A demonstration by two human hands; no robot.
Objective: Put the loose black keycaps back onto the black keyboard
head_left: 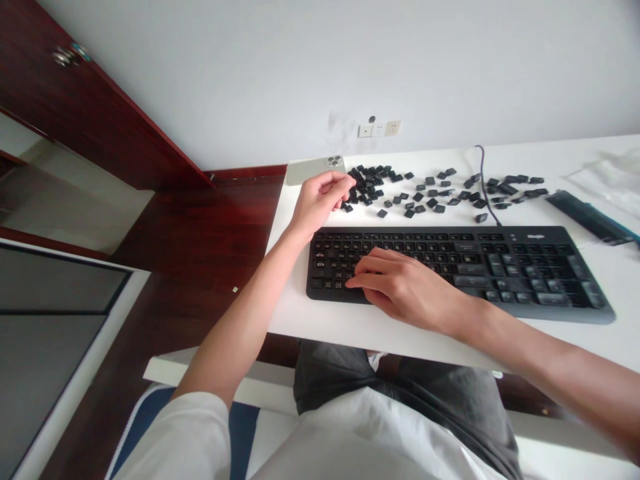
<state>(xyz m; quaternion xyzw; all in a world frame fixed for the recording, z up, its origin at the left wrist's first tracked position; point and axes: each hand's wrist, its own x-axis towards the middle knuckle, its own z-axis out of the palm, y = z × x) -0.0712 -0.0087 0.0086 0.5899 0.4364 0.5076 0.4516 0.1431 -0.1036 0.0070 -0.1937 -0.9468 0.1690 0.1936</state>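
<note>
My left hand (324,197) is closed in a pinch at the left edge of a heap of loose black keycaps (369,180). Whatever lies between its fingertips, if anything, is too small to make out. A black keyboard (530,310) lies along the front of the white table. Over its left part, my right hand (400,283) rests palm down with fingers slightly apart, one fingertip touching the lower left keys. It covers part of the lower rows. Keys sit in the left, middle and right sections, though individual gaps are hard to distinguish.
A phone (313,172) lies at the table's back left corner. More keycaps spread rightward around the keyboard's cable (483,180). A dark flat strip (590,217) and clear plastic (613,177) are at the right. Wall sockets (379,129) sit behind; a wooden door (100,87) stands left.
</note>
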